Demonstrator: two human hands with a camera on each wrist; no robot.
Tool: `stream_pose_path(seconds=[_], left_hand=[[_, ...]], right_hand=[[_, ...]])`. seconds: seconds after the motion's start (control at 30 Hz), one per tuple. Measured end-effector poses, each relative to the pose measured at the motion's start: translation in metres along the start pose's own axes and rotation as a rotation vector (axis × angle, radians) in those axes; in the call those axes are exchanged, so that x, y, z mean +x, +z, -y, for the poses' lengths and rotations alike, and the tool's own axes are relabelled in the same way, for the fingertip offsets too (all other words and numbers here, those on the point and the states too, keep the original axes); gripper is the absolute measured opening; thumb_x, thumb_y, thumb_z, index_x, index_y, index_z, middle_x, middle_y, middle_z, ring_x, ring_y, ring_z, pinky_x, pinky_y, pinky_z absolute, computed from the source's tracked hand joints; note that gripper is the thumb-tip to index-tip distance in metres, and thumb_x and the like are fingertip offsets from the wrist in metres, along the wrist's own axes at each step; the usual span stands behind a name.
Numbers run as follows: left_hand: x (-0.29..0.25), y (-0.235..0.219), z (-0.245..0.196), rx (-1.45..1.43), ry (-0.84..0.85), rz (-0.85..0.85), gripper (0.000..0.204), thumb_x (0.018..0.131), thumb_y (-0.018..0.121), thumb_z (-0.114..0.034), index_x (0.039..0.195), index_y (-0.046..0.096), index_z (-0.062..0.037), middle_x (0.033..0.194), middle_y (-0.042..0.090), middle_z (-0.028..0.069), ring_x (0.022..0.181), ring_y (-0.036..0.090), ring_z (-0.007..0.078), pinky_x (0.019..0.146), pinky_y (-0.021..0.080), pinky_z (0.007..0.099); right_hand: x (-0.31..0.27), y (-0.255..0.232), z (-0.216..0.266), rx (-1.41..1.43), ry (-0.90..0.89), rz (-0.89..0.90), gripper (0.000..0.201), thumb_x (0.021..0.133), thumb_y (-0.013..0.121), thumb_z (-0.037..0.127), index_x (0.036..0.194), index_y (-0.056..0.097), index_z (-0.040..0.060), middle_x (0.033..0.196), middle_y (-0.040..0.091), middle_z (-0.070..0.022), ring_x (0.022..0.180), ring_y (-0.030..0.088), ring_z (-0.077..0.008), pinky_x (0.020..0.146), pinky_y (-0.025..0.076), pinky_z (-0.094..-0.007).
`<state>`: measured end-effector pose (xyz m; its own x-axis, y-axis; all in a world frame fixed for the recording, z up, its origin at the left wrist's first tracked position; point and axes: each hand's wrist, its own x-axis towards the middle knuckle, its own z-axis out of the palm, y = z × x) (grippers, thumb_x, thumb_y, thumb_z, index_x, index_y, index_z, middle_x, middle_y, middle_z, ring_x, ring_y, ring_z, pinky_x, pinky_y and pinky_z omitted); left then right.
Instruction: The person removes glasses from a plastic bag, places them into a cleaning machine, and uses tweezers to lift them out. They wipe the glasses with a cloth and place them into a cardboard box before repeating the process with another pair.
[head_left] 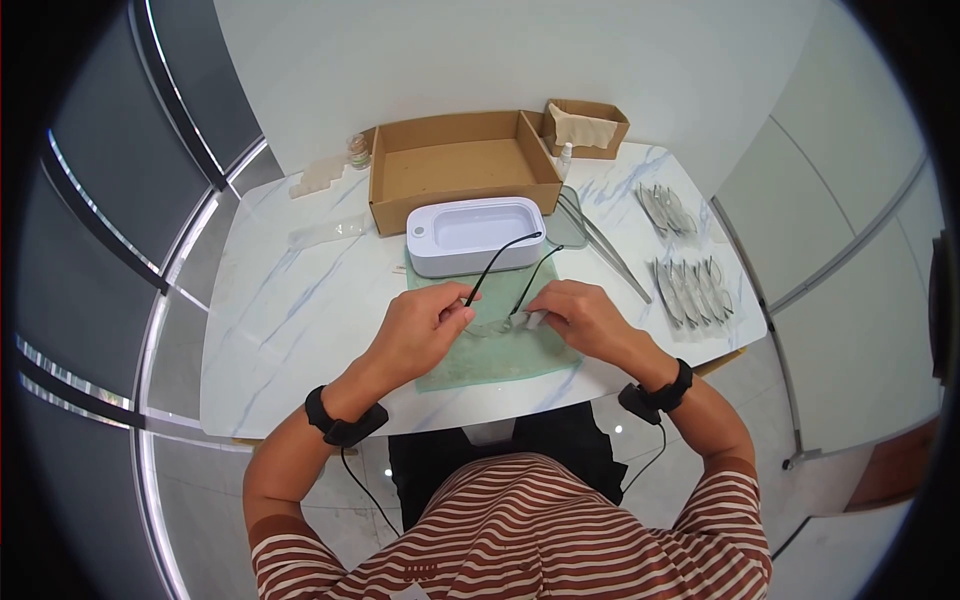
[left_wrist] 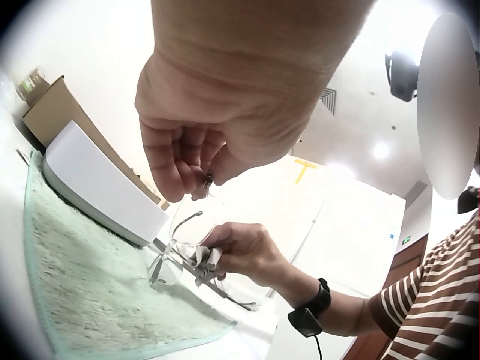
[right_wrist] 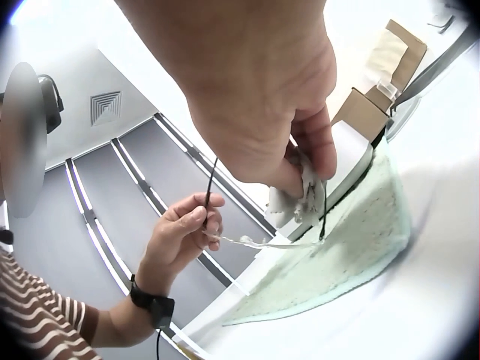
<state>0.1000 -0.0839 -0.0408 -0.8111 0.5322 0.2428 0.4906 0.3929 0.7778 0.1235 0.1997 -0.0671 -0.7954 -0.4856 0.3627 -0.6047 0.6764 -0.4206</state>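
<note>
A pair of clear-lensed eyeglasses with thin black temples (head_left: 487, 270) is held between both hands over a pale green cloth (head_left: 480, 365). My left hand (head_left: 425, 325) pinches one temple near the hinge, between thumb and fingers. The other side is with my right hand (head_left: 590, 318), whose thumb and fingers grip a crumpled light grey wiping cloth (right_wrist: 289, 206) beside the second temple. In the right wrist view, the lens rim (right_wrist: 274, 244) spans the space between the hands. Just beyond the hands stands a white cleaner with a basin (head_left: 425, 255).
Behind the cleaner sits an open cardboard box (head_left: 400, 215), with a smaller carton (head_left: 610, 150) to its right. Long metal tweezers (head_left: 615, 260) lie at the right. Several bagged eyeglasses (head_left: 690, 292) lie near the right edge; a clear plastic bag (head_left: 335, 232) is at the left.
</note>
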Motion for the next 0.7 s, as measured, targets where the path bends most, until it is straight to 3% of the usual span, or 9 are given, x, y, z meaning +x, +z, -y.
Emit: stream_pose_path(seconds=[0.03,0.2,0.27,0.4,0.6,0.7], left_hand=[[0.001,0.001,0.001,-0.002,0.010,-0.007,0.024,0.096,0.066,-0.011,0.116,0.069,0.0024,0.075,0.059,0.0049,0.065,0.053,0.0130,0.064,0.047,0.0279],[0.001,0.003,-0.002,0.016,0.026,-0.017,0.025,0.095,0.067,-0.011,0.117,0.070,0.0023,0.075,0.060,0.0059,0.065,0.053,0.0133,0.064,0.048,0.0286],[0.000,0.002,-0.003,0.034,0.024,-0.022,0.026,0.095,0.067,-0.011,0.117,0.070,0.0022,0.075,0.061,0.0062,0.064,0.053,0.0134,0.064,0.048,0.0288],[-0.004,0.001,-0.005,0.045,0.011,-0.018,0.026,0.095,0.067,-0.011,0.118,0.070,0.0018,0.075,0.061,0.0068,0.065,0.054,0.0140,0.065,0.048,0.0294],[-0.003,0.001,-0.005,0.050,0.003,0.001,0.025,0.096,0.067,-0.012,0.116,0.071,0.0017,0.076,0.062,0.0076,0.066,0.056,0.0158,0.066,0.049,0.0306],[-0.002,0.002,-0.005,0.043,0.007,0.008,0.025,0.095,0.067,-0.012,0.116,0.071,0.0017,0.076,0.062,0.0084,0.066,0.057,0.0165,0.066,0.049,0.0310]], right_hand=[[0.003,0.001,0.003,-0.007,-0.085,-0.032,0.020,0.079,0.070,-0.004,0.098,0.074,0.0029,0.104,0.070,-0.0115,0.091,0.069,-0.0323,0.080,0.057,-0.0395],[0.013,0.031,0.000,-0.070,-0.178,0.014,0.020,0.081,0.067,0.000,0.099,0.075,0.0033,0.111,0.067,-0.0098,0.098,0.068,-0.0305,0.080,0.058,-0.0392],[0.016,0.038,-0.002,-0.209,-0.150,0.143,0.024,0.080,0.065,0.000,0.100,0.077,0.0052,0.106,0.065,-0.0070,0.097,0.066,-0.0289,0.077,0.058,-0.0395],[0.019,0.034,-0.015,-0.274,-0.142,0.108,0.021,0.080,0.064,0.004,0.097,0.075,0.0056,0.098,0.059,-0.0070,0.093,0.063,-0.0289,0.075,0.057,-0.0399],[0.027,0.010,-0.022,-0.402,0.013,-0.044,0.019,0.080,0.063,0.002,0.094,0.075,0.0062,0.097,0.060,-0.0069,0.091,0.063,-0.0283,0.069,0.056,-0.0405],[0.029,-0.006,-0.030,-0.412,-0.001,-0.259,0.016,0.080,0.065,0.000,0.093,0.075,0.0052,0.092,0.062,-0.0070,0.083,0.065,-0.0291,0.068,0.055,-0.0408]])
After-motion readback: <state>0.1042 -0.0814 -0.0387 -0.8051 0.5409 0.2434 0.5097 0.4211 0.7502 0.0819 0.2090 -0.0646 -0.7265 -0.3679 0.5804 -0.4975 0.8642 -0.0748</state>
